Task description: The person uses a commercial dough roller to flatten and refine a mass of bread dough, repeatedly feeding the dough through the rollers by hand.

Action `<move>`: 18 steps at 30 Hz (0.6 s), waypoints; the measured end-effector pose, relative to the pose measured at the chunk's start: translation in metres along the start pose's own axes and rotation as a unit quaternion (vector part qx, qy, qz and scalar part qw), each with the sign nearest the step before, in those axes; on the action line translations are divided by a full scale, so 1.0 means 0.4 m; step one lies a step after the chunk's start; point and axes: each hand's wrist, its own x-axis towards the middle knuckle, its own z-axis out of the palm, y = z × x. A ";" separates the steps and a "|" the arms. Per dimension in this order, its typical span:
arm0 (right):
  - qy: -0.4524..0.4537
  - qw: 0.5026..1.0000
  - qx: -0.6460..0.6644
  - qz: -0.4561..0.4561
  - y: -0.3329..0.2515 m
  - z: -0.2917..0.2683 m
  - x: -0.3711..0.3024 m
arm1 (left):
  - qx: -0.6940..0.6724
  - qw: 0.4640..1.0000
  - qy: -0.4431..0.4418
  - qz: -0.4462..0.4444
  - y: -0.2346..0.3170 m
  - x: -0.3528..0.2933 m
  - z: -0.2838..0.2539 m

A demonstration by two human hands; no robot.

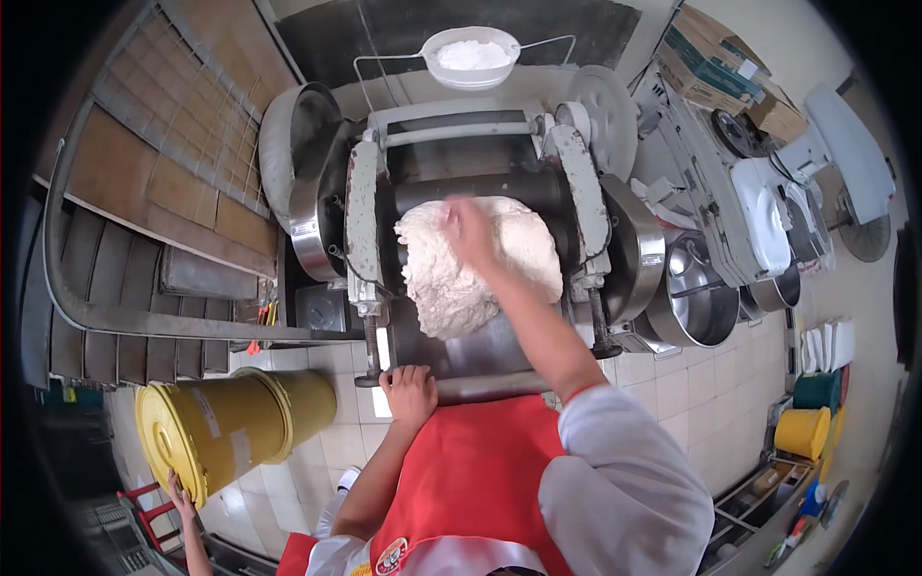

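Note:
A large lump of pale dough (480, 259) lies on the dark rollers and metal front tray of a dough sheeter (576, 192). Over the dough's upper left part is my right hand (466, 230), its fingers smeared by motion; whether it presses or only hovers cannot be told. My left hand (409, 394) rests on the left end of the front bar (490, 385), fingers laid forward over it and nothing held. Behind the rollers, a white bowl of flour (471, 58) sits in a wire holder.
A rack with trays (173, 192) stands at the left. Below it, another person's hand (180, 494) touches a yellow lidded bin (211, 432). Steel mixing bowls (696, 288), a white machine (764, 206) and cardboard boxes (711, 58) line the right. A yellow bucket (802, 432) stands farther right.

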 end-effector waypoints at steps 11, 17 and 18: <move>-0.155 0.875 -0.167 0.426 0.223 -0.232 -0.639 | -0.518 0.805 -0.079 -0.279 -0.051 0.359 0.270; -0.137 0.930 -0.008 0.341 0.261 -0.195 -0.491 | -0.607 0.690 -0.191 -0.344 -0.091 0.453 0.327; -0.142 0.931 0.016 0.337 0.334 -0.238 -0.507 | -0.582 0.696 -0.229 -0.353 -0.003 0.463 0.358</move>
